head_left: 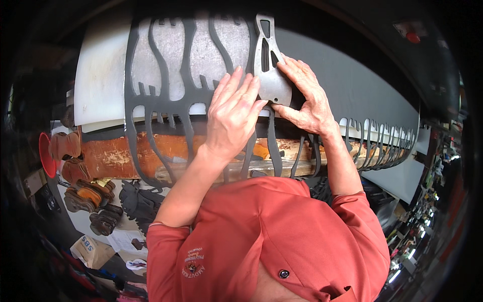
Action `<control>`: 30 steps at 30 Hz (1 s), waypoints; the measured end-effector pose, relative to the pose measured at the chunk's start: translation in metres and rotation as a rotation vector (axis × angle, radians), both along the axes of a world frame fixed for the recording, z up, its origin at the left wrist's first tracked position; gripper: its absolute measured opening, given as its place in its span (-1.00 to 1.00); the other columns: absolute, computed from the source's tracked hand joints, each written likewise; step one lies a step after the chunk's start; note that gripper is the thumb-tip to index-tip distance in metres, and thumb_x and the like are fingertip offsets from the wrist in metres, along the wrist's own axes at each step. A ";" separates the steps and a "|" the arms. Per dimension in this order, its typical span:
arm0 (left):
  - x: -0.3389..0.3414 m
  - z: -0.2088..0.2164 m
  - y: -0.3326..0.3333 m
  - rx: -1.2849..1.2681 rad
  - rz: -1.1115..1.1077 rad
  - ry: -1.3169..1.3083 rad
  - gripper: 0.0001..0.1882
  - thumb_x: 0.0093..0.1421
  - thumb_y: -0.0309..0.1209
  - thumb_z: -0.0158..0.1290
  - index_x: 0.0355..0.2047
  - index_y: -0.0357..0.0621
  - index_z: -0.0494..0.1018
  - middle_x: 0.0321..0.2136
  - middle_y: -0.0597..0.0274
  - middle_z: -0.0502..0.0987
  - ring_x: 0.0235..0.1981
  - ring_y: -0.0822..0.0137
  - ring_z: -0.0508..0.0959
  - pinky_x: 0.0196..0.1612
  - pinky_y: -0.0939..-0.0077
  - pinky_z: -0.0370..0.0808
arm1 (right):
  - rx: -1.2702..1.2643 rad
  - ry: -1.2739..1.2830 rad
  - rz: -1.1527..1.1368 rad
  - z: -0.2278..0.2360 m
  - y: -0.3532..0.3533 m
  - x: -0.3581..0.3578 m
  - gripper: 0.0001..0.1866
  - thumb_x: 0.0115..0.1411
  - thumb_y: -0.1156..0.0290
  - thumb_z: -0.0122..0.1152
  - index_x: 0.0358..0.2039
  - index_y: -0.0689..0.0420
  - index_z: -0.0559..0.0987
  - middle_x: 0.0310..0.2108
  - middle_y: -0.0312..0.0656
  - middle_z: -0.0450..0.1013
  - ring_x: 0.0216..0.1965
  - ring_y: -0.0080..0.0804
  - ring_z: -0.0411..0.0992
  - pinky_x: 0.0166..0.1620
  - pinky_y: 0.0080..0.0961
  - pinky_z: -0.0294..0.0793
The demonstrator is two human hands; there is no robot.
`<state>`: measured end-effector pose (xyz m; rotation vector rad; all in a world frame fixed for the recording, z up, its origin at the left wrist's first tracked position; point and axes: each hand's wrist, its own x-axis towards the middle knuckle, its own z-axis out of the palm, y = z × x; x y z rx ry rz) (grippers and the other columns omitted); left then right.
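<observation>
A silver metal cutting die, broad at its near end and with slots toward its far end, rests on a dark grey sheet. My right hand spans its right side, fingertips on the far right edge and thumb at the near end. My left hand is stretched out, palm down, with its fingertips beside the die's left edge, the thumb reaching its near corner. Curved pieces are cut out of the sheet left of the die, leaving thin strips. What lies under my palms is hidden.
A white board shows under the sheet at the left. The cut strips hang over a worn brown table edge. Stacked brown and dark shaped pieces, dark cut pieces and a red round object are at the left. A dark machine surface overhangs the far side.
</observation>
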<state>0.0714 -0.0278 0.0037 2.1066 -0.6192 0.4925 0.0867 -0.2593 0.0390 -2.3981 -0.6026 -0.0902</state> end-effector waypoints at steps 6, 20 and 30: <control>0.009 0.001 -0.004 0.032 0.033 -0.028 -0.46 0.22 -0.48 0.36 0.22 -0.27 0.53 0.05 -0.15 0.68 0.28 -0.18 0.55 0.38 -0.10 0.38 | -0.004 -0.031 -0.034 -0.001 0.003 0.007 -0.06 -0.02 0.26 0.56 0.40 0.19 0.43 0.42 0.14 0.35 0.46 0.10 0.28 0.54 0.00 0.12; -0.111 0.007 0.055 -0.006 -0.028 0.082 -0.85 0.15 -0.60 0.33 -0.28 -0.19 0.62 -0.37 0.11 0.67 -0.37 0.03 0.62 -0.28 0.19 0.57 | 0.131 -0.458 -0.290 -0.020 0.031 -0.059 -0.58 0.11 0.51 0.45 0.02 0.24 0.62 -0.07 0.05 0.61 0.03 0.05 0.58 0.19 -0.09 0.53; -0.117 -0.029 0.069 0.088 0.098 -0.056 -0.93 0.26 -0.65 0.22 -0.35 -0.28 0.56 -0.46 0.00 0.59 -0.42 -0.05 0.55 -0.31 0.12 0.50 | 0.696 -0.621 -0.827 -0.006 -0.089 -0.104 -0.58 0.56 0.24 0.09 0.13 0.39 0.52 0.04 -0.01 0.55 0.16 -0.23 0.49 0.29 -0.38 0.42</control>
